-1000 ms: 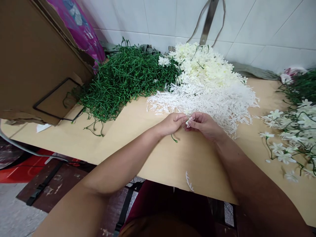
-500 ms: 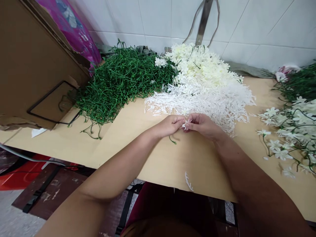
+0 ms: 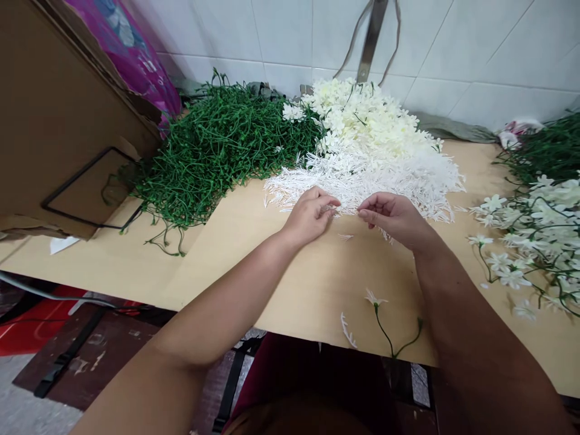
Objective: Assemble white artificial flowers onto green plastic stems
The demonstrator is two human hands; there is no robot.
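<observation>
My left hand [image 3: 312,212] is at the near edge of a pile of thin white stamen pieces [image 3: 362,181], fingers bent into a pinch with white slivers at the tips. Across a small gap, my right hand [image 3: 392,219] also has thumb and forefinger together; what lies between them is too small to make out. One loose white piece [image 3: 345,237] rests on the table just below the hands. Closer to my body lies a forked green stem [image 3: 385,334] with a spiky white stamen tip [image 3: 375,298] on one branch. A white toothed strip [image 3: 348,331] is beside it.
Green plastic stems [image 3: 226,139] are heaped at the back left, by a cardboard box [image 3: 67,121]. White flower heads [image 3: 371,115] are piled behind the stamen pieces. Stemmed white flowers [image 3: 544,235] spread over the right side of the table [image 3: 281,290].
The green stem that was in my hands now lies near the table's front edge, with a white tip on it. My hands have parted and moved up to the stamen pile.
</observation>
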